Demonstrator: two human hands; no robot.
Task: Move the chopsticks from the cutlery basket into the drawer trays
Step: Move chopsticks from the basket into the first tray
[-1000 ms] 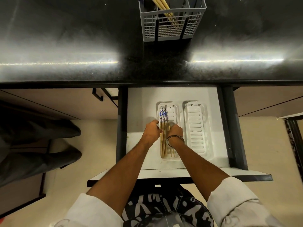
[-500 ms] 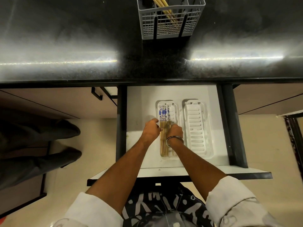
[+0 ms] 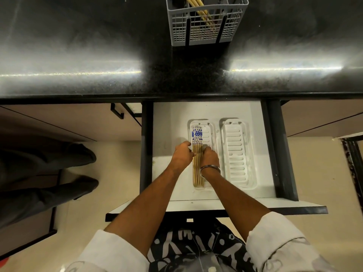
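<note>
Several wooden chopsticks with blue-and-white patterned tops (image 3: 197, 138) lie side by side in the left white tray (image 3: 209, 130) of the open drawer (image 3: 169, 122). My left hand (image 3: 182, 154) and my right hand (image 3: 210, 157) press against the bundle from either side, fingers curled on the sticks. The right white tray (image 3: 236, 154) holds nothing. A grey cutlery basket (image 3: 204, 22) stands on the black counter at the back with plain wooden chopsticks (image 3: 198, 6) leaning in it.
The black counter (image 3: 78, 46) runs across the top, its edge overhanging the drawer's back. A half-open neighbouring drawer with a black handle (image 3: 117, 112) sits to the left. Another person's dark-trousered legs (image 3: 49, 173) stand on the floor at left.
Both hands stay on the chopsticks in the left tray; the bundle now lies slightly tighter and straighter. The view has shifted a little upward.
</note>
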